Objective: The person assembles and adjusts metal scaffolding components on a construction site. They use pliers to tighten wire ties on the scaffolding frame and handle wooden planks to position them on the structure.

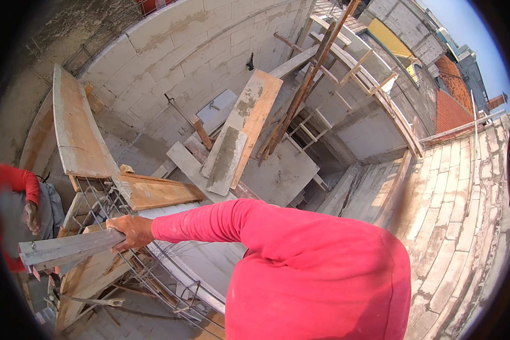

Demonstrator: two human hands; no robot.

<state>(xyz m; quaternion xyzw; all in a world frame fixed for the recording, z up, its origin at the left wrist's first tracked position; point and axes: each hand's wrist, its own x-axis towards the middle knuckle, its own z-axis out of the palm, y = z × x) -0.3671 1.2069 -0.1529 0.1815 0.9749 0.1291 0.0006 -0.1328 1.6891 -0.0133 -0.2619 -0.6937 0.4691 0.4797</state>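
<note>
My right arm, in a red-pink sleeve, reaches across to the left. At its end my right hand [133,231] is closed round the near end of a grey, mortar-smeared wooden beam [68,249], which points left. Below the beam and the hand runs a cage of thin steel rebar [170,275]. Orange-brown formwork boards stand close by, one lying just beyond the hand [158,191] and a taller one [82,130] farther back. My left hand is out of sight.
A co-worker in a red sleeve [22,184] is at the far left, one hand lowered. Beyond the rebar the drop holds loose planks [249,122], a mortar-covered board [226,161] and leaning poles [306,96]. Block walls [209,45] surround it; another block wall [447,215] rises at right.
</note>
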